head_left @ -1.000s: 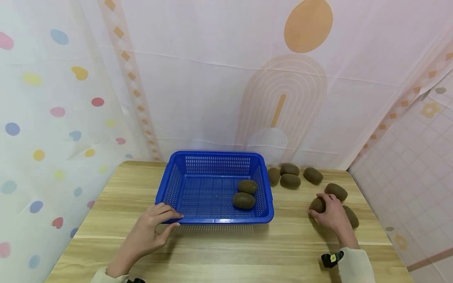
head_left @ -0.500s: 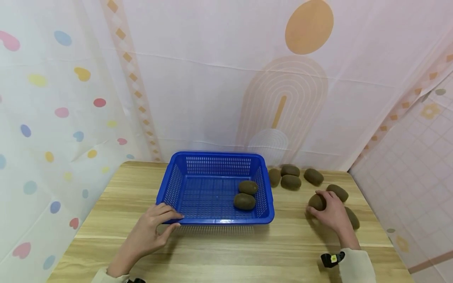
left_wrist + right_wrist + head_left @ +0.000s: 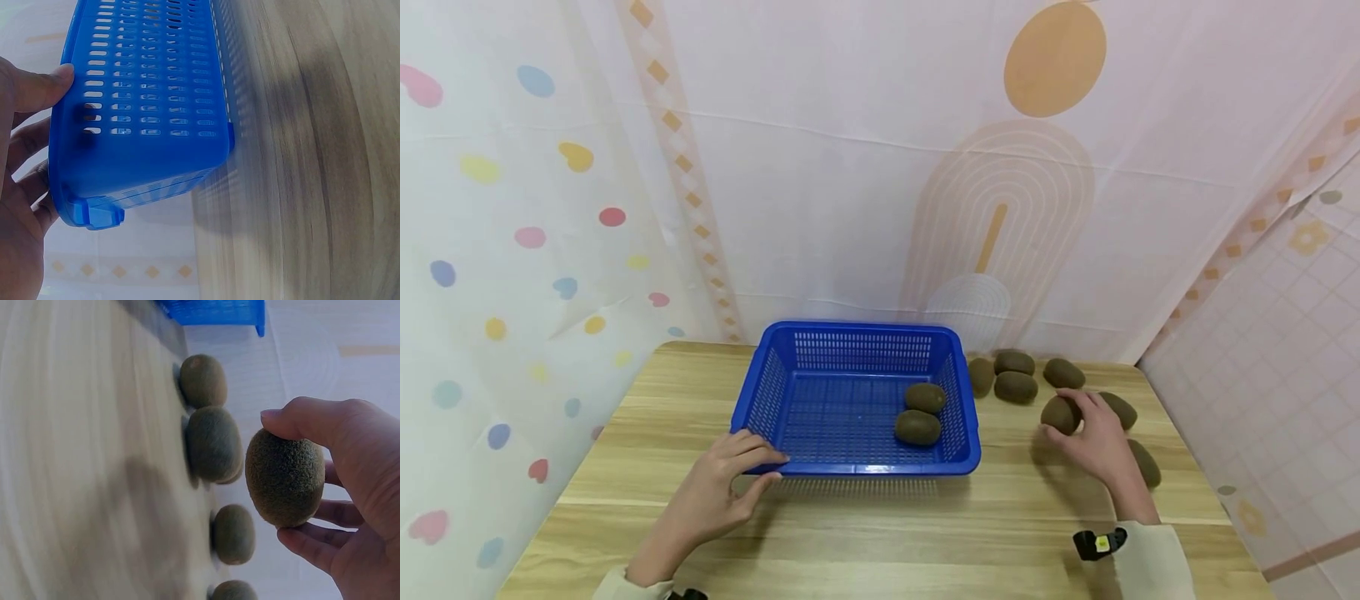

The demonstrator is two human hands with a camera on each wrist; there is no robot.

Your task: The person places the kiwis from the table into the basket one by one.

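Note:
My right hand grips a brown fuzzy kiwi between thumb and fingers; in the right wrist view it hangs above the table, its shadow below. At the near left corner of a blue plastic basket, my left hand pinches the rim, thumb outside and fingers over the inner side. Two kiwis, one in front and one behind, lie inside the basket at its right end. Beside my right hand rest two more kiwis, one behind it and one partly hidden by the wrist.
Several kiwis line the back of the wooden table right of the basket, among them a lone kiwi and a kiwi near the basket wall. A patterned curtain hangs right behind the table's back edge.
My right hand has lifted the kiwi off the table and carried it slightly left and back. The left hand stays on the basket rim; the basket has not moved.

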